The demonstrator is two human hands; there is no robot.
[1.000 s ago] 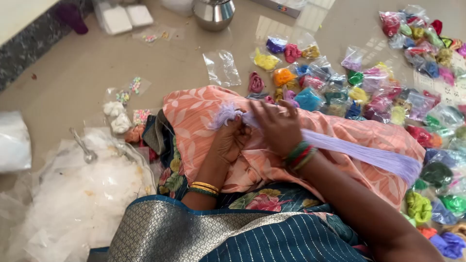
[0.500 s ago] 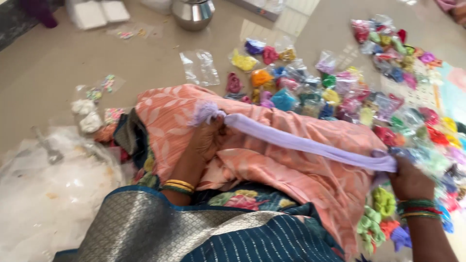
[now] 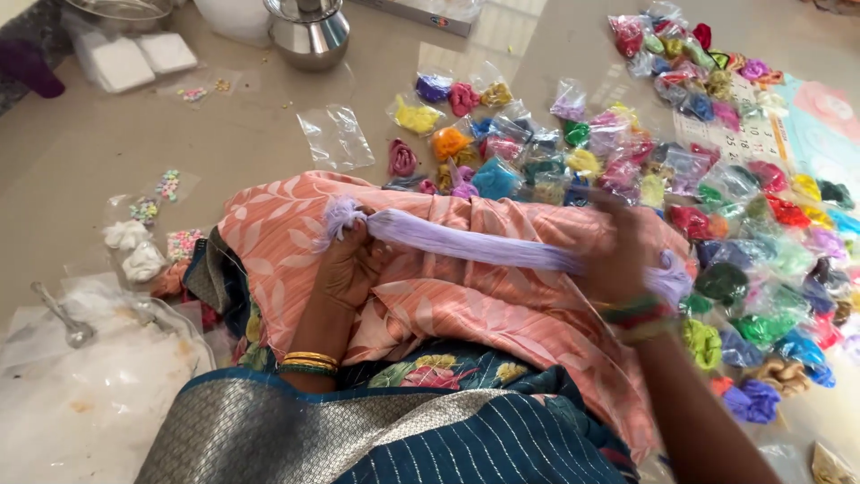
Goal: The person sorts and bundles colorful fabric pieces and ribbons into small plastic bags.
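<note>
A long bundle of lavender thread (image 3: 475,246) lies stretched across my lap, which is covered in peach patterned cloth (image 3: 466,305). My left hand (image 3: 348,264) is closed around the bundle's frayed left end. My right hand (image 3: 623,255), blurred with motion, is wrapped around the bundle near its right end. Bangles ring both wrists.
Many small clear bags of coloured thread (image 3: 645,170) lie spread over the floor ahead and to the right. An empty clear bag (image 3: 336,134) lies nearer. A steel pot (image 3: 309,31) stands at the top. White plastic sheeting (image 3: 90,394) and a spoon (image 3: 63,318) lie at left.
My right hand slid out along the bundle to the far right, then came back a little toward the left. My left hand kept its hold on the frayed end.
</note>
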